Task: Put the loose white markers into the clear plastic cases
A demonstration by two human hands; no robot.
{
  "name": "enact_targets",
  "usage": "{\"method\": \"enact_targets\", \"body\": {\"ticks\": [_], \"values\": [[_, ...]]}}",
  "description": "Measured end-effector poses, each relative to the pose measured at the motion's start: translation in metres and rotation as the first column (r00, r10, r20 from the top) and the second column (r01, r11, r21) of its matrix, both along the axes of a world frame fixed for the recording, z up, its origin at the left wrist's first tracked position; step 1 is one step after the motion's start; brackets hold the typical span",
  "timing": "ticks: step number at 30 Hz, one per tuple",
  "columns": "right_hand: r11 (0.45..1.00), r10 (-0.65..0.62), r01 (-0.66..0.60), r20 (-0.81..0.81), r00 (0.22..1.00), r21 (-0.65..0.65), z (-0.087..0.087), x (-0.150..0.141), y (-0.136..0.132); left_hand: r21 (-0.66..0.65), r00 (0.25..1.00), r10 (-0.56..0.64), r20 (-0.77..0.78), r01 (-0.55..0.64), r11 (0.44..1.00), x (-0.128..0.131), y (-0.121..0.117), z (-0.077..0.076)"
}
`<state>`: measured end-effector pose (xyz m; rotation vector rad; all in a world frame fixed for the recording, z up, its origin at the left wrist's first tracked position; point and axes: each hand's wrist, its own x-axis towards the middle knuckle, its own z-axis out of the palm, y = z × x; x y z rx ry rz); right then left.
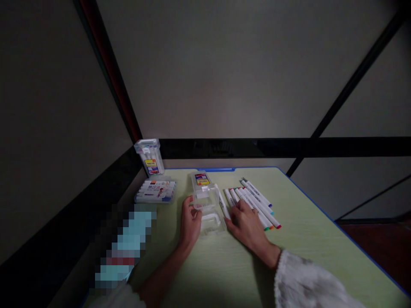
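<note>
A clear plastic marker case [205, 194] lies on its side on the pale green table [308, 231], with its lid [212, 223] open toward me. My left hand [190, 223] curls round the case's left side at the open end. To the right, my right hand [247, 224] rests with fingers spread over a row of several white markers [257, 203] with coloured caps. One marker [223, 205] lies right beside the case.
A full flat pack of markers [156, 191] lies at the back left, and another clear case [149, 156] stands upright behind it. A blurred-out object [123, 248] sits at the near left. A black rail and wall run behind the table's blue edge.
</note>
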<state>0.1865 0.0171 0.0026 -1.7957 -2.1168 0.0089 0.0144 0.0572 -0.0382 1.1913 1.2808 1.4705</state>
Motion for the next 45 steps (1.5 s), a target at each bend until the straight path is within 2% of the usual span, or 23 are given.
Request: {"method": "enact_targets", "body": {"ticks": [7, 13, 21, 27, 35, 39, 45], "values": [[1.0, 0.007, -0.007, 0.069, 0.998, 0.011, -0.005, -0.002, 0.0, -0.004, 1.0, 0.022, -0.014, -0.022, 1.0, 0.002, -0.004, 0.002], [0.999, 0.019, -0.022, 0.067, 0.998, 0.035, -0.013, -0.003, 0.001, 0.046, 0.999, 0.047, -0.028, -0.046, 0.998, 0.0, -0.008, 0.001], [0.994, -0.013, 0.031, -0.173, 0.985, 0.103, -0.015, 0.002, -0.004, 0.215, 0.977, 0.2, -0.068, -0.182, 0.96, -0.006, -0.015, 0.015], [0.98, 0.022, 0.049, -0.354, 0.935, 0.191, -0.009, 0.01, -0.006, 0.399, 0.961, 0.243, -0.133, -0.172, 0.901, -0.007, -0.023, 0.024], [0.964, 0.122, -0.023, -0.36, 0.925, 0.267, -0.007, 0.014, -0.011, 0.501, 0.98, 0.163, -0.113, -0.085, 0.861, -0.005, -0.031, 0.03], [0.966, 0.143, -0.056, -0.343, 0.928, 0.253, -0.006, 0.015, -0.011, 0.499, 0.989, 0.126, -0.083, -0.068, 0.864, -0.005, -0.03, 0.032], [0.969, 0.157, -0.087, -0.307, 0.939, 0.23, -0.006, 0.017, -0.009, 0.404, 0.982, 0.147, 0.121, -0.184, 0.896, -0.007, -0.02, 0.041]]}}
